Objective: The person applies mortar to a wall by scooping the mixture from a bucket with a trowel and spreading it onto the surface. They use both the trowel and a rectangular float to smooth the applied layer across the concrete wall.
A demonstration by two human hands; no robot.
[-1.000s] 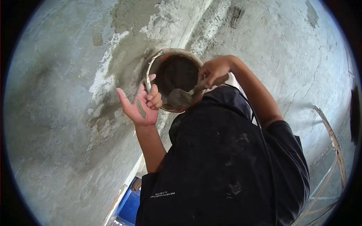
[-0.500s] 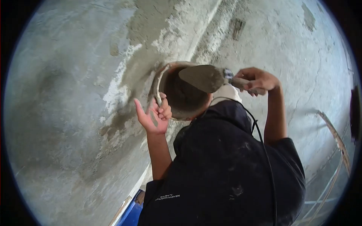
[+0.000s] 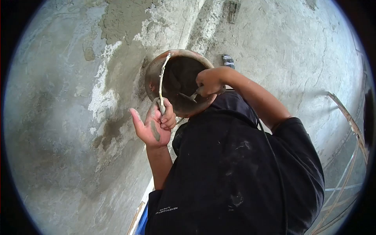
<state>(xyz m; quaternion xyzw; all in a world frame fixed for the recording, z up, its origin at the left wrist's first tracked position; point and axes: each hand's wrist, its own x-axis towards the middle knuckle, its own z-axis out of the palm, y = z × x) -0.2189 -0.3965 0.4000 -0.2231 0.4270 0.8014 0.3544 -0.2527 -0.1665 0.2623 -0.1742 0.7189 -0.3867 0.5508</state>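
Note:
A round, mortar-stained bucket (image 3: pixel 150 80) stands in front of my body, dark inside. My left hand (image 3: pixel 158 123) has its fingers curled round the lower end of the bucket's pale, thin handle (image 3: pixel 161 80). The thumb of that hand sticks out, and grey mortar is smeared on the palm. Over the near right side of the bucket's mouth, my right hand (image 3: pixel 210 81) is closed on a trowel (image 3: pixel 188 97). The trowel's blade points down into the bucket and is hard to make out against the dark contents.
A rough plastered wall (image 3: pixel 51 117) with damp and white patches fills the left. A foot in a striped sandal (image 3: pixel 228 61) shows just beyond the bucket. Bent wooden strips (image 3: pixel 348 119) stand at the right, and a blue thing (image 3: pixel 143 221) is at the bottom.
My right hand has brought the trowel from above the bucket's right side down into its mouth. The left hand keeps its hold on the handle. The view has shifted slightly.

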